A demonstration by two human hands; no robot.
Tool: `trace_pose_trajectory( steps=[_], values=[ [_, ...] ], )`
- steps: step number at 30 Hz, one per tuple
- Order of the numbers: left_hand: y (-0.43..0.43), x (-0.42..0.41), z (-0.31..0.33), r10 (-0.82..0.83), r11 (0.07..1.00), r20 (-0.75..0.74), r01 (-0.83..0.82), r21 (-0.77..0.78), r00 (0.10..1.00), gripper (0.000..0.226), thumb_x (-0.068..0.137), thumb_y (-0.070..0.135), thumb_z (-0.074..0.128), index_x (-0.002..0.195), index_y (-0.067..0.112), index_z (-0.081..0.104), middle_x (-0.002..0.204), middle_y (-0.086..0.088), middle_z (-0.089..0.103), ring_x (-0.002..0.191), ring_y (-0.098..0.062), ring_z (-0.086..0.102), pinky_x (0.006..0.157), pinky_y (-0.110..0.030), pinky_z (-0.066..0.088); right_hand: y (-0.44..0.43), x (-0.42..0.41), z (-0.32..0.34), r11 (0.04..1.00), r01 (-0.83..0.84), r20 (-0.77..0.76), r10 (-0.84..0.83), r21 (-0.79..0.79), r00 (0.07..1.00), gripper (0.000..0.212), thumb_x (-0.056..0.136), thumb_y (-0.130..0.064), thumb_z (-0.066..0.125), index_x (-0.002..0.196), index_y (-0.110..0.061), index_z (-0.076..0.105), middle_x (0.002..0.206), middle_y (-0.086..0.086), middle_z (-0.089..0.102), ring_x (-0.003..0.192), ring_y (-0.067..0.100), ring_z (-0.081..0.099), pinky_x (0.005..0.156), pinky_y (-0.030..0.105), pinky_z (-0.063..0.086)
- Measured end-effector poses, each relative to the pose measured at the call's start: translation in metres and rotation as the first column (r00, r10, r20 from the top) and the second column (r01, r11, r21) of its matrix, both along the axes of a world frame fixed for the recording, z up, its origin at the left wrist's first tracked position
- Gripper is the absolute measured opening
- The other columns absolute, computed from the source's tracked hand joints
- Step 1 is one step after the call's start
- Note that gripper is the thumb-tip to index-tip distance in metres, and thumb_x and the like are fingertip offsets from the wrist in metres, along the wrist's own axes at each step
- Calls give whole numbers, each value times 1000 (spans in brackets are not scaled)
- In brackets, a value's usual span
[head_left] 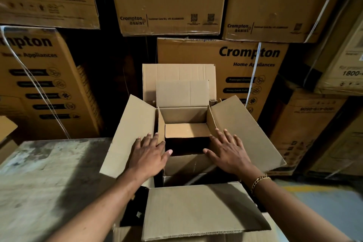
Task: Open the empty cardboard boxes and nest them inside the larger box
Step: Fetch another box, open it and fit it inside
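Nesting: small box point(186, 133) sits opened inside big box point(196, 208).
Grips: left hand point(150, 156), right hand point(228, 153) flat, spread, holding nothing, pressing small box's side flaps.
Left: any further boxes unseen.

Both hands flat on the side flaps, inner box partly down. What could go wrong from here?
1. The left hand and right hand press the splayed side flaps of the large open brown cardboard box; these may crease.
2. The smaller open cardboard box inside looks like a close fit and may jam.
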State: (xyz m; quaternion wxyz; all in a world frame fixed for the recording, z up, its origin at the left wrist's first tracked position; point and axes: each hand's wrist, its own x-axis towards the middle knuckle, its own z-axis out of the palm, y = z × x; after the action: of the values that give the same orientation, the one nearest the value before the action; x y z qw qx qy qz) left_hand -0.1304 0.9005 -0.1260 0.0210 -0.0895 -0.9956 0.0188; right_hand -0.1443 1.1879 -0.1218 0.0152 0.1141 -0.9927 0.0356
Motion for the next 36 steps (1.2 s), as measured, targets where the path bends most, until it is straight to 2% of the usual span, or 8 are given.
trace_pose_trajectory(
  steps=[7,10,16,27,33,36],
  values=[
    [3,4,-1,-29,999,31,29,14,999,67,100,62,12,153,29,34,167,-4,13,154,-25,7,122,-53,7,-2,1,-1,999,-37,-18,37,-8,999,74,96,-73,17,154,-31,34,167,-2,17,155,22,1,123,50,3],
    [3,4,-2,-28,999,29,27,21,999,69,99,63,11,154,27,32,167,-4,13,154,-25,7,122,-52,6,-2,2,-3,999,-34,-17,33,-14,999,74,95,-74,16,154,-32,35,167,-1,19,155,22,3,124,50,5],
    [3,6,1,-22,999,6,22,31,1000,88,87,71,-5,154,27,30,167,-4,12,154,-24,6,123,-52,7,2,2,-2,1000,-8,-20,8,-17,1000,75,94,-74,17,154,-32,33,166,-1,21,155,22,5,123,49,6],
    [-9,29,19,-25,999,-86,29,42,996,71,98,65,11,154,26,31,167,-5,13,154,-24,4,123,-51,7,-20,0,16,995,-12,-4,11,-97,1000,76,94,-73,19,155,-30,33,167,0,19,155,20,4,123,48,3],
    [-23,41,25,-9,999,-103,14,52,995,68,100,63,16,155,25,30,167,-4,12,155,-24,3,122,-48,3,-31,4,18,996,-11,-4,11,-87,1000,77,93,-74,19,152,-29,37,164,-1,26,154,21,11,123,48,7],
    [-22,40,27,-7,998,-116,14,59,993,68,100,63,17,154,24,32,167,-5,13,154,-25,5,123,-49,4,-31,6,25,996,-16,5,17,-83,1000,74,94,-73,19,148,-29,43,160,1,35,151,22,21,121,47,13]
  ],
)
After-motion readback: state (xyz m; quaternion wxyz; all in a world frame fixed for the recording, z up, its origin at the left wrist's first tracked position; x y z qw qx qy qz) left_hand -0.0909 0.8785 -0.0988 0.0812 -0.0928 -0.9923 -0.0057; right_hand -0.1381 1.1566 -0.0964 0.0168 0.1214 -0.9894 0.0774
